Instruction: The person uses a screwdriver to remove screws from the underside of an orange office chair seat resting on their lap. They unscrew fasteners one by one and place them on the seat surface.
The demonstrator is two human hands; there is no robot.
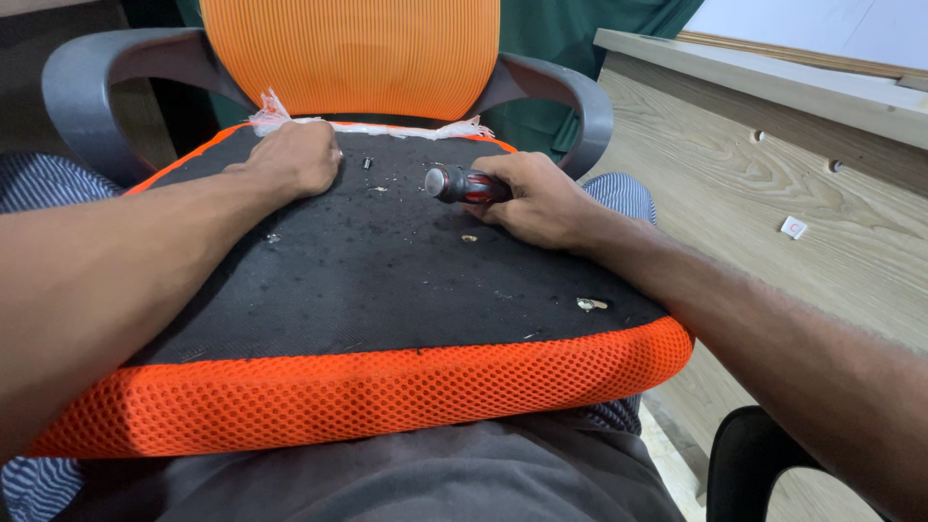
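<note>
- Grey armrest (82, 92) at far left, chair back w/ orange mesh (353, 53) behind.
- Left hand (290, 159) curled into a loose fist, knuckles down on black underside of the seat cushion (387, 271) near its far edge, just beside frayed white fabric (275, 114); can't tell if it pinches anything.
- Small screw (367, 163) on cushion btwn the hands.
- Right hand (536, 198) wrapped tight around red/black screwdriver handle (464, 184), butt end pointing left; tip hidden.
- Debris bits (592, 304) near front right of cushion.
- Wooden panel (773, 193) at right.
</note>
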